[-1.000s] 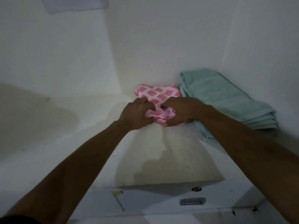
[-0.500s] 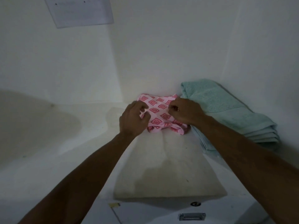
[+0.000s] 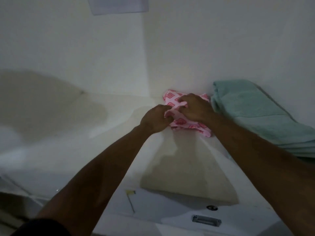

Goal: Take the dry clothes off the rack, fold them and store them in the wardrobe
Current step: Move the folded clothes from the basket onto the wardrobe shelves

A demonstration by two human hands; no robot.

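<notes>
White wardrobe shelf fills most of frame, dim light. Two folded items on it, toward the back right corner. Pink cloth with red diamond print sits mid-frame, just right of centre, close to the back wall. Green towel folded in a stack lies at right of frame, just beside the cloth, against the right wall; edges look touching, hard to tell.

Left hand at the cloth's left edge, fingers curled, pinching a fold of the cloth. Right hand on top of the cloth, fingers curled into the fabric, holding it. Both forearms reach in from the bottom of frame.

Paper sheet stuck on the back wall, top centre, text unreadable. Metal handle and small round lock on the panel below the shelf, lower right.
</notes>
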